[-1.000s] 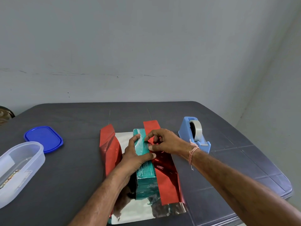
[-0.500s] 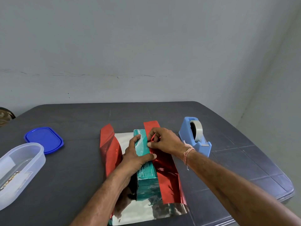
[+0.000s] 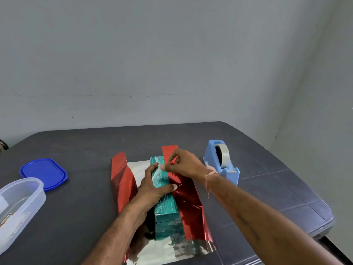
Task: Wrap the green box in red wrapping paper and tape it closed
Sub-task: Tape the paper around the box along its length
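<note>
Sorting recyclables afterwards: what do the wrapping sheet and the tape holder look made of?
The wrapping sheet looks like thin metallic foil or film: glossy red outside, mirror-silver inside, reflecting the green box. The tape holder appears to be moulded light-blue plastic, smooth and matte.

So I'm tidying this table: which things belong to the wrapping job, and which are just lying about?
In use: green box, red wrapping paper, tape dispenser.
Lying about: blue lid, clear plastic container.

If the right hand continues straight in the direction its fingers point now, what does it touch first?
Probably the green box: the right hand points leftward, its fingertips just above the box's top near the left hand thumb. Depth is unclear, so it may meet that thumb first.
</note>
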Motion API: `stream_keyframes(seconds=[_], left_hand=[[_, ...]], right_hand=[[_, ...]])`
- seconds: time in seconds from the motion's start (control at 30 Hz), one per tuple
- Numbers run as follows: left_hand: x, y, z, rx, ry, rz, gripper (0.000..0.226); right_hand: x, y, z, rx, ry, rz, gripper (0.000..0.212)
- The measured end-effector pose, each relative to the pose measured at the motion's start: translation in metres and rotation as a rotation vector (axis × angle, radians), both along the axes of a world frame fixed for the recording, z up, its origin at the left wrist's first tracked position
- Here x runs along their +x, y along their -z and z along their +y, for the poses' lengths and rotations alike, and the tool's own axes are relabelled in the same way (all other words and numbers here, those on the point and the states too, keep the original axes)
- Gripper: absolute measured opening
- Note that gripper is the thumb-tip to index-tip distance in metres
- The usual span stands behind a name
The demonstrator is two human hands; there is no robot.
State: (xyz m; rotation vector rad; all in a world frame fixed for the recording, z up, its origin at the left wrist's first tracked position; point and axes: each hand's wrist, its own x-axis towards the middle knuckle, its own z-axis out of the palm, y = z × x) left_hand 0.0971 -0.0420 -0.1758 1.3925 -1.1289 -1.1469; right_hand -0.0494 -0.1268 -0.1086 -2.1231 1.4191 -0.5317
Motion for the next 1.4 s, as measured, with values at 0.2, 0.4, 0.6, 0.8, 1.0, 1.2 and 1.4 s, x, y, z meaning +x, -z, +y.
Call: stream_keyframes(seconds=[0.2,0.4,0.6,0.8,1.0,1.2,1.4], left_hand=[[0.002,0.003,-0.001,0.024,-0.012,-0.017,0.088],[0.002,0.003,-0.002,0.000,0.017,0.008,0.097],[0.002,0.003,-0.003,0.004,0.012,0.021,0.088],[0.001,0.002,-0.003,-0.002,0.025,0.042,0.098],[0.003,0.003,-0.003,-0.034,0.042,0.078,0.107],[0.003,0.003,-0.003,-0.037,0.044,0.091,0.104],[0.003,0.004,-0.004,-0.027,0.042,0.095,0.094]], right_hand=[[-0.066,-0.003,0.028,-0.144,0.165,-0.458,0.019],[-0.148,-0.008,0.033,-0.039,0.688,-0.428,0.026],[-0.154,-0.016,0.035,0.373,0.580,-0.556,0.022],[-0.148,-0.030,0.029,0.435,0.633,-0.537,0.041],[-0.144,-0.026,0.038,0.432,0.682,-0.647,0.032],[-0.145,-0.012,0.045,0.368,0.675,-0.762,0.023],[-0.146,-0.003,0.047,0.372,0.697,-0.841,0.025]])
